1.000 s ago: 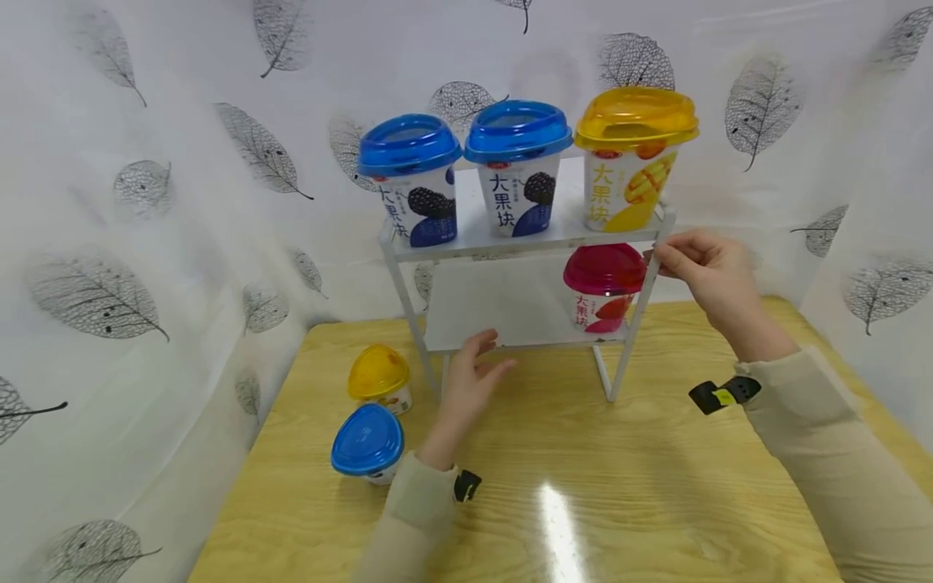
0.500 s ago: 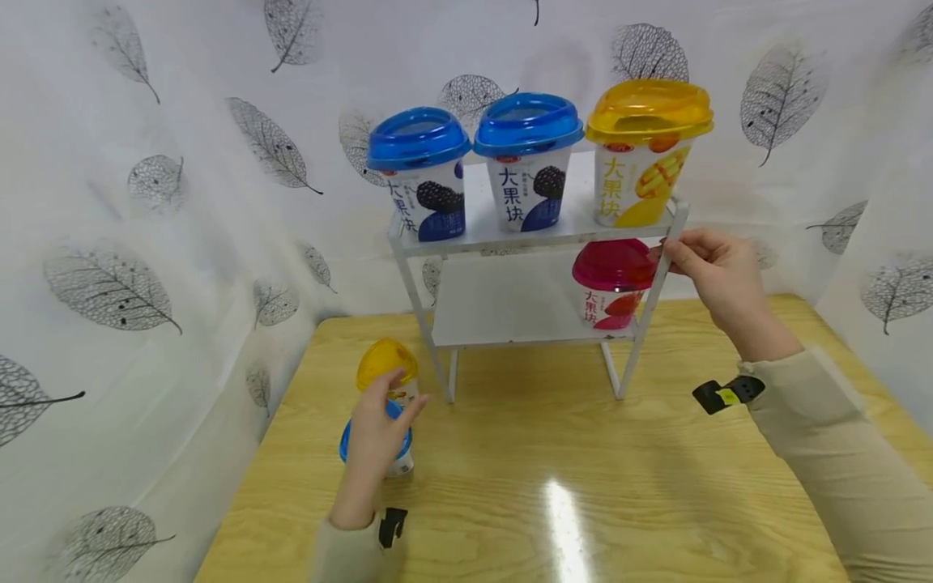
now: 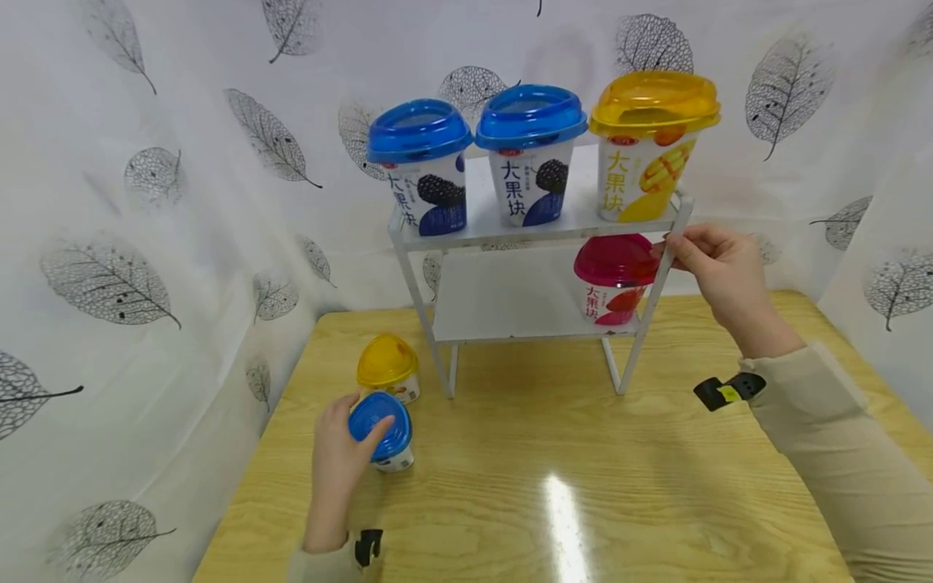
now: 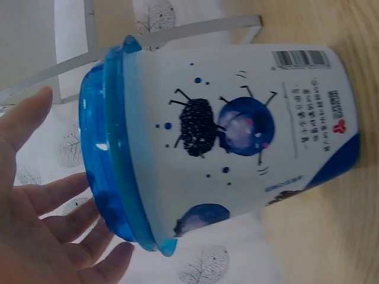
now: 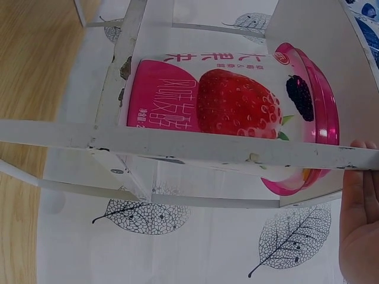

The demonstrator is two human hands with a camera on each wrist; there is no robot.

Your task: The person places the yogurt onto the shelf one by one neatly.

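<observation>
My left hand [image 3: 338, 457] is spread around the lid of a blue-lidded yogurt cup [image 3: 394, 463] standing on the table. In the left wrist view, the fingers lie along the far side of the lid [image 4: 98, 154] and the thumb is apart from it. With thumb and fingers, my right hand [image 3: 717, 271] pinches the right post of a white two-tier rack [image 3: 528, 336] near its top shelf. Beside that post, a red-lidded strawberry yogurt cup [image 3: 612, 279] stands on the lower shelf; in the right wrist view the post crosses in front of the strawberry cup [image 5: 237, 106].
On the upper shelf stand two blue-lidded cups [image 3: 440, 198] [image 3: 528, 182] and a yellow-lidded cup [image 3: 645, 174]. Another yellow-lidded cup [image 3: 389, 364] is on the table just behind the blue one. A leaf-patterned white sheet [image 3: 175, 340] hangs behind and at the sides.
My left hand has moved from in front of the rack leftward and down to the blue-lidded cup on the table. The right hand stays on the rack post.
</observation>
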